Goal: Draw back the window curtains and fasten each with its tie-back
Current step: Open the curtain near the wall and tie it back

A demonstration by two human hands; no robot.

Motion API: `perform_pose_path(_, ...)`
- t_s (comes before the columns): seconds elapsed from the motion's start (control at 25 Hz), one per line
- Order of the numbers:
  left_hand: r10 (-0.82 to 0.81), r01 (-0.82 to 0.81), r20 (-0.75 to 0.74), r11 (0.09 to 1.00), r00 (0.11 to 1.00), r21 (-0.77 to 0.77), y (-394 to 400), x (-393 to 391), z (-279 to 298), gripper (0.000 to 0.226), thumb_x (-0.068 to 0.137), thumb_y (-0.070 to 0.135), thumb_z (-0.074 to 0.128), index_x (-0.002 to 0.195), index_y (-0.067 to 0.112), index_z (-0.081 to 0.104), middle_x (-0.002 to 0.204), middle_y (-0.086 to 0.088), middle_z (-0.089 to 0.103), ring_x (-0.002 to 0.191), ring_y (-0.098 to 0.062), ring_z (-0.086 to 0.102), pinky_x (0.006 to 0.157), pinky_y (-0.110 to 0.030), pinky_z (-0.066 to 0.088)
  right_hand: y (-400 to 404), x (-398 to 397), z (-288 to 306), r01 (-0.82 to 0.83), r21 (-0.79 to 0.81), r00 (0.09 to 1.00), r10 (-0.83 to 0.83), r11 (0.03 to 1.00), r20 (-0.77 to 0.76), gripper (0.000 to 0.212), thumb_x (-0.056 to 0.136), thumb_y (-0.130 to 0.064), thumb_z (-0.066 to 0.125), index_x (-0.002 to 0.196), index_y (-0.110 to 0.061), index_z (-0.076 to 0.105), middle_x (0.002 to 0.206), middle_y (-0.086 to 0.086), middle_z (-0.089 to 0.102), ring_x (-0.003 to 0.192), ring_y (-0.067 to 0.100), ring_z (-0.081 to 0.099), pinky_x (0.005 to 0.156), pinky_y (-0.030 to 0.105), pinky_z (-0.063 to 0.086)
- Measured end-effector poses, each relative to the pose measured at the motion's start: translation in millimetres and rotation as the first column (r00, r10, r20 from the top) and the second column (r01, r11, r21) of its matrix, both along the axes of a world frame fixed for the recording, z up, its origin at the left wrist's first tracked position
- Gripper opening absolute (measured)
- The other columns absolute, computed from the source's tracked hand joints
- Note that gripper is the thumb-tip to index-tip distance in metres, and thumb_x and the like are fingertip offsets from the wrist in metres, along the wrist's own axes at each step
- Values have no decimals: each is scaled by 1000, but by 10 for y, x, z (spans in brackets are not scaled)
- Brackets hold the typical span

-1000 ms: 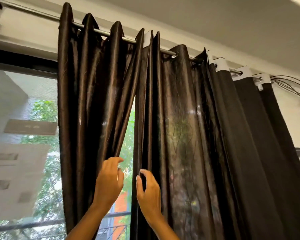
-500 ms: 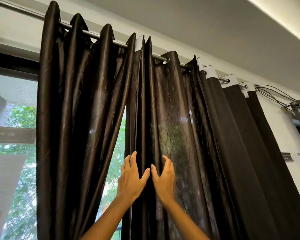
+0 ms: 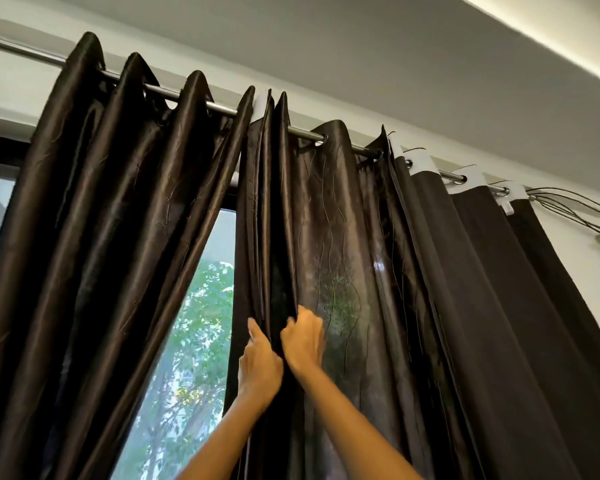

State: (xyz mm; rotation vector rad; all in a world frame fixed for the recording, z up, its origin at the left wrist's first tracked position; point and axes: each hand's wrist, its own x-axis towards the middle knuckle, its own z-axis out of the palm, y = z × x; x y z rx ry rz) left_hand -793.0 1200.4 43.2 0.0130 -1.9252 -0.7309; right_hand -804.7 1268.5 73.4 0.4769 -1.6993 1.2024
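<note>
Two shiny dark brown curtains hang on a metal rod (image 3: 222,110). The left curtain (image 3: 111,237) is bunched in folds on the left. The right curtain (image 3: 347,244) hangs to the right of a narrow gap showing the window (image 3: 201,306). Both hands are raised to the right curtain's inner edge. My left hand (image 3: 260,367) grips the edge folds from the window side. My right hand (image 3: 303,341) has its fingers curled into the same folds just to the right. No tie-back is in view.
A matte dark lining curtain (image 3: 499,306) with white top tabs hangs at the right end of the rod. Loose cables (image 3: 575,213) run along the wall at the far right. The white ceiling is close above. Trees show through the glass.
Both hands, flat and open on the right curtain's edge half a second ago, have curled into its folds. The view has shifted slightly right and up.
</note>
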Motion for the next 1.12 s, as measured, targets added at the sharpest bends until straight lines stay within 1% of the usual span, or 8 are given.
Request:
perform_pose_path(0.16,-121,120,-26,993,992,-18,551,-451,33,42,87,3,41,128,2,39,111,-25,62,103,-38,59,88,-46,47,600,-412,6,-113,28,989,115,993,-91,16,77,0,51,84,1,65,81,19,67,78,34,63,61,38,46)
perform_pose_path(0.28,-213,214,-56,977,975,-2,1165,-815,181,38,89,19,43,123,3,45,110,-24,63,104,-37,60,88,-45,47,1230,-665,76,-141,21,980,142,990,-141,10,73,4,53,72,4,63,66,22,60,63,28,54,55,30,27)
perform_pose_path(0.36,-240,240,-41,971,970,-11,1663,-1070,235,31,93,19,44,120,3,48,110,-22,63,105,-36,59,89,-43,47,1701,-864,111,-105,18,986,107,994,-129,9,72,5,54,66,3,60,57,17,54,62,24,52,53,24,22)
perform_pose_path(0.52,-299,299,35,954,954,-21,2563,-1428,215,29,97,21,39,119,5,48,112,-20,62,108,-35,58,88,-38,43,2511,-1333,127,18,13,996,-17,1000,-93,14,76,-4,53,71,6,61,74,26,65,77,41,60,56,27,21)
perform_pose_path(0.68,-351,356,91,933,932,-57,3080,-1492,235,32,96,24,41,122,6,44,115,-22,61,111,-38,55,87,-39,42,3033,-1437,151,76,-41,994,-79,996,-74,11,80,4,55,71,4,63,74,26,63,79,41,60,57,28,25)
perform_pose_path(0.8,-415,423,97,902,905,-88,2942,-1420,139,38,89,18,44,126,7,43,115,-21,61,110,-39,56,89,-40,44,3024,-1418,118,86,11,994,-85,996,-72,12,83,1,56,81,8,65,82,27,66,85,40,61,61,31,34)
perform_pose_path(0.92,-422,429,88,899,902,-83,2459,-1312,92,61,74,27,35,131,7,43,122,-19,59,114,-34,55,95,-39,44,2655,-1320,109,46,63,997,-42,997,-61,13,83,-1,57,81,9,65,83,28,66,87,41,62,65,33,39)
perform_pose_path(1.12,-449,448,26,894,893,22,1862,-933,-28,46,74,19,48,119,12,54,111,-12,63,100,-25,60,77,-27,46,2084,-1079,-37,-37,6,995,38,999,-88,17,87,-6,55,89,8,65,92,26,66,93,39,60,74,38,42)
